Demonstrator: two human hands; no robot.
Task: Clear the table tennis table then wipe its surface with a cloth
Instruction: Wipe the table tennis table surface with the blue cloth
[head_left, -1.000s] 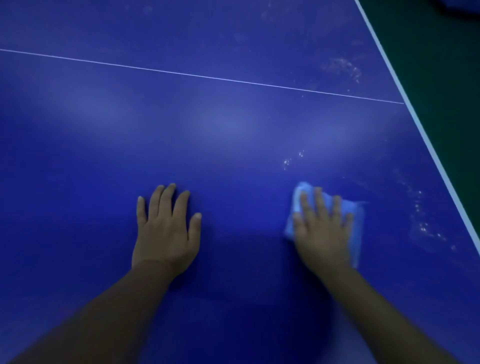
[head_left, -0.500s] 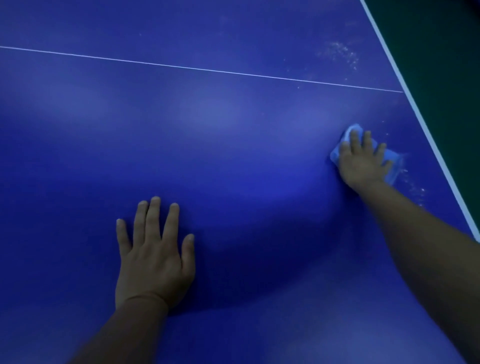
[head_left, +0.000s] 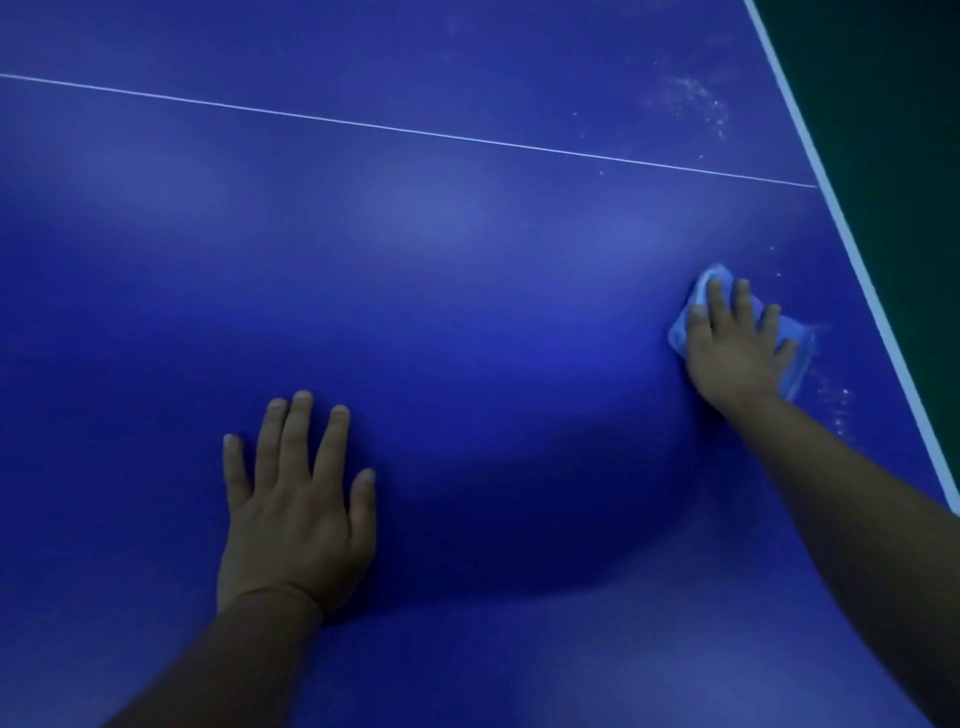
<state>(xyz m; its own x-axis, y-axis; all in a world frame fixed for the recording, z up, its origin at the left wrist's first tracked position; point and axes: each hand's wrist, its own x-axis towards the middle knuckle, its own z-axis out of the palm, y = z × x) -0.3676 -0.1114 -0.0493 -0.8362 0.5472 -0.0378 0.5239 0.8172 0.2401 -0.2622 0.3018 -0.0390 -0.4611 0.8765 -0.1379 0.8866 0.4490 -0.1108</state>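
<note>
The blue table tennis table (head_left: 467, 270) fills the head view. My right hand (head_left: 735, 343) presses flat, fingers straight, on a folded light blue cloth (head_left: 795, 345) near the table's right edge. Only the cloth's rim shows around the hand. My left hand (head_left: 296, 509) rests palm down with fingers spread on the bare surface at lower centre.
A thin white centre line (head_left: 415, 132) crosses the table. The white edge line (head_left: 852, 249) runs down the right side, with dark green floor (head_left: 904, 130) beyond it. Pale dusty specks (head_left: 696, 101) lie at the far right and beside the cloth.
My right hand first slid the cloth away and to the right towards the edge, then drew slightly back. The left hand stayed planted.
</note>
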